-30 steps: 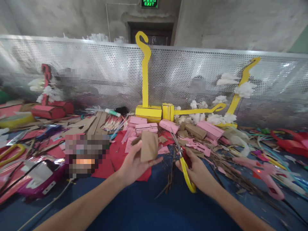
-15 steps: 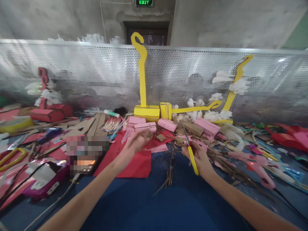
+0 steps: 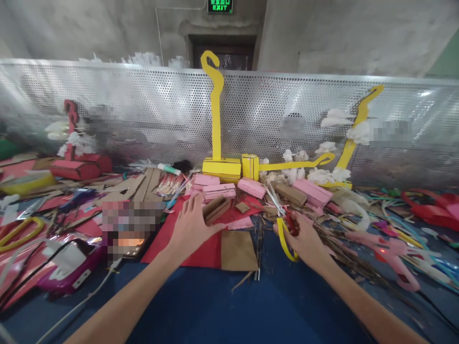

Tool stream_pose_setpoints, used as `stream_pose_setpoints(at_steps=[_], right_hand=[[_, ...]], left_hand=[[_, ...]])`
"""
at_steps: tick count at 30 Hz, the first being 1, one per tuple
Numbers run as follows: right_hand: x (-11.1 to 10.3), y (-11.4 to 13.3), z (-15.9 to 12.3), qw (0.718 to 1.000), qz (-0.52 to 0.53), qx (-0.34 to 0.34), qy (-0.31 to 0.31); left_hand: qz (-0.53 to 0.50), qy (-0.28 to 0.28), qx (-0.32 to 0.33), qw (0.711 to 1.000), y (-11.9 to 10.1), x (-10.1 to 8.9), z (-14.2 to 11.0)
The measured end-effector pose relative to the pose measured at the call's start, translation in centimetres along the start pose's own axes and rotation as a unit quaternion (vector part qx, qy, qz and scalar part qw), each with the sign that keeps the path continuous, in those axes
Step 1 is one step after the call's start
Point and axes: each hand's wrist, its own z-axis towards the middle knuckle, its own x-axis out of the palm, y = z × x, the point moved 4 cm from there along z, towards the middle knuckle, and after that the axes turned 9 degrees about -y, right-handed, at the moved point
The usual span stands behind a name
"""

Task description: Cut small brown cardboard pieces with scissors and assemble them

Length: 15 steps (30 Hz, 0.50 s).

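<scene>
My left hand [image 3: 190,224] hovers over the red sheet [image 3: 168,248] with its fingers spread and the thumb apart. Just beyond its thumb lies a folded brown cardboard piece [image 3: 217,210]; whether the hand touches it I cannot tell. A flat brown cardboard piece [image 3: 238,251] lies across the sheet's right edge. In my right hand [image 3: 304,239] is a pair of scissors [image 3: 283,227] with yellow and red handles, blades slightly parted and pointing away from me. Several pink cardboard blocks [image 3: 219,192] sit beyond both hands.
Yellow hook-topped stands [image 3: 216,119] rise at the back before a perforated metal screen [image 3: 161,110]. A pink glue gun [image 3: 385,251] with a lit red light lies right, near thin brown strips [image 3: 344,258]. A purple device [image 3: 68,267] and cables lie left.
My left hand has drawn nearer and spread its fingers. The flat cardboard now shows on the red sheet's edge. The scissors have turned, showing parted blades and the red handle.
</scene>
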Motion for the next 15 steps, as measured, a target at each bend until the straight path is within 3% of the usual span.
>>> stream_pose_setpoints(at_steps=[3,5,7,11,13,15], right_hand=[[-0.8,-0.4,0.2,0.998,-0.061,-0.001,0.006],[-1.2,-0.4,0.2,0.996,-0.089,-0.003,0.003],[-1.6,-0.1,0.2,0.995,-0.104,-0.012,-0.005],[-1.8,2.5,-0.7,0.994,-0.097,-0.057,0.005],[-0.9,4.8,-1.7,0.988,-0.076,-0.106,0.085],[1.1,7.0,-3.3,0.948,-0.064,-0.162,0.265]], left_hand=[[-0.017,0.071,-0.081,0.994,2.4,0.9,0.0],[-0.047,0.088,-0.124,0.987,3.0,1.1,-0.1],[-0.062,0.083,-0.138,0.985,3.0,0.9,-0.1],[-0.11,0.033,-0.104,0.988,1.8,0.3,0.5],[-0.155,0.004,-0.093,0.983,1.4,0.1,0.7],[-0.182,-0.02,-0.076,0.98,1.1,0.0,0.8]])
